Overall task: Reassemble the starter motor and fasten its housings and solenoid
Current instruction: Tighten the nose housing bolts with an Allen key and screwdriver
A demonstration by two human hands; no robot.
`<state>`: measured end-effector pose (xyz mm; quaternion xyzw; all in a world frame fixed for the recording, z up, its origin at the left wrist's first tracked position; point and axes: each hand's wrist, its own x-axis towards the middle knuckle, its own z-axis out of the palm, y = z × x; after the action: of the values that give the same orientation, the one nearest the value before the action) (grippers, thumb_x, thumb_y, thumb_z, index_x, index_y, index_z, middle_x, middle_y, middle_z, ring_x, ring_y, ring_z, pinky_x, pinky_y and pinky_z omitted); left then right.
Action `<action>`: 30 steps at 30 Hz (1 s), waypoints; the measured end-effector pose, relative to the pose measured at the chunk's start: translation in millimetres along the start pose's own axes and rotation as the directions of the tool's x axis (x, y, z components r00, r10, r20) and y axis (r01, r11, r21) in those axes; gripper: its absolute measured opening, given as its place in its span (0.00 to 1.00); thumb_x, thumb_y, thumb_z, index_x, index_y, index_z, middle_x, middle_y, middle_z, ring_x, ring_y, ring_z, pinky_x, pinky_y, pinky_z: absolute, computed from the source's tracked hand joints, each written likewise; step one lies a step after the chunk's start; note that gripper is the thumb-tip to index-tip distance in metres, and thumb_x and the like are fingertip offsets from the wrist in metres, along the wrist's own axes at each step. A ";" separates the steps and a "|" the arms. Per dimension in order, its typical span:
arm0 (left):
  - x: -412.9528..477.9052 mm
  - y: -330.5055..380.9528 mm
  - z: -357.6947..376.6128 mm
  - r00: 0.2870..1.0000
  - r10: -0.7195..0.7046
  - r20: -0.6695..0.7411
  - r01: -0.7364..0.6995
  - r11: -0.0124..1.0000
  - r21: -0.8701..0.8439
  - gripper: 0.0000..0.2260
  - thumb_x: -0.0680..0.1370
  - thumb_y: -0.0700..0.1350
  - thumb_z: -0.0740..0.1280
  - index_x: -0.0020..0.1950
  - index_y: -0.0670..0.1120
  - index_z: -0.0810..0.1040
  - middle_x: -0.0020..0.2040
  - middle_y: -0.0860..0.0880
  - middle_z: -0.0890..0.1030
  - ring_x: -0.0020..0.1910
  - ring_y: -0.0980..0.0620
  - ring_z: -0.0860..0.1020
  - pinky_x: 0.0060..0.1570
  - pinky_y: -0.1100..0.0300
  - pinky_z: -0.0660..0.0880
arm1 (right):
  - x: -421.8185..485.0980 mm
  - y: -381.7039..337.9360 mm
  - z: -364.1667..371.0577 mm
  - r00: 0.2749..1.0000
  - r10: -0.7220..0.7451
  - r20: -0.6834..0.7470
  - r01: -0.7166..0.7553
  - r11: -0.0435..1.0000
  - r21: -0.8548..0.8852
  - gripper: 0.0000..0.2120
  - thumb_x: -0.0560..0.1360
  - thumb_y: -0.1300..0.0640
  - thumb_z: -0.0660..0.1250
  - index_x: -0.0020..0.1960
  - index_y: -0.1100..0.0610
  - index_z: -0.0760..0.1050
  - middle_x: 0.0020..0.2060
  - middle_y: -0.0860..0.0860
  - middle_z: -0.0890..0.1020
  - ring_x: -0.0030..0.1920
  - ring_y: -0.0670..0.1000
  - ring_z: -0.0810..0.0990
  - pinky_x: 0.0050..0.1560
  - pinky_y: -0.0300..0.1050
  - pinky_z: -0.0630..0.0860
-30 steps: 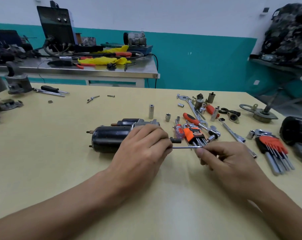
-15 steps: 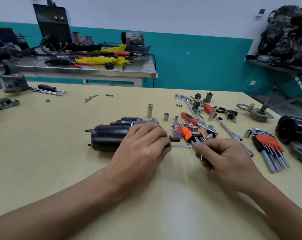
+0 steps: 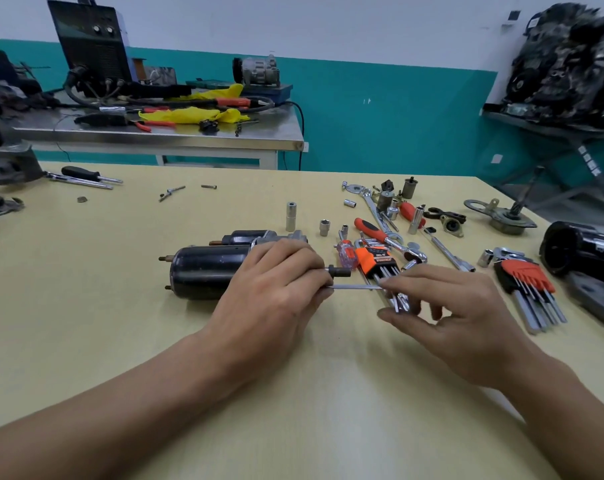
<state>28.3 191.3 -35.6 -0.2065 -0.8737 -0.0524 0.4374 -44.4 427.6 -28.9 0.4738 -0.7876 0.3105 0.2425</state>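
Observation:
The black starter motor (image 3: 203,275) lies on its side on the yellow table, its solenoid (image 3: 248,236) on the far side. My left hand (image 3: 272,296) grips the motor's right end, and its fingers hide the front housing there. A short dark shaft (image 3: 340,271) sticks out past those fingers. A thin hex key (image 3: 356,287) runs level from under my left fingertips to my right hand (image 3: 456,313). That hand pinches the key at its bend between index finger and thumb, with the other fingers spread loosely. The key's tip is hidden.
An orange hex-key set (image 3: 375,259), a ratchet (image 3: 390,237) and loose sockets (image 3: 291,216) lie just behind my hands. A second key set (image 3: 522,278) and a black housing (image 3: 570,251) are at the right. A steel bench (image 3: 155,140) stands behind.
My right hand has slid a little left along the hex key and its fingers have spread, baring the key's short arm. My left hand and the motor have stayed put.

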 end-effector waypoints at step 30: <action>0.2 0.5 -0.9 1.000 -0.004 0.004 0.004 1.000 -0.001 0.10 0.80 0.45 0.66 0.46 0.41 0.84 0.45 0.47 0.83 0.53 0.46 0.76 0.52 0.53 0.71 | 4.9 -15.0 5.9 0.911 0.412 -0.012 -0.399 0.888 0.231 0.11 0.69 0.38 0.70 0.40 0.45 0.84 0.33 0.41 0.83 0.33 0.47 0.79 0.31 0.33 0.71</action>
<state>29.1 191.6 -35.0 -0.2052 -0.8749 -0.0532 0.4354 -33.6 415.1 -25.7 0.3134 -0.8215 0.4550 0.1414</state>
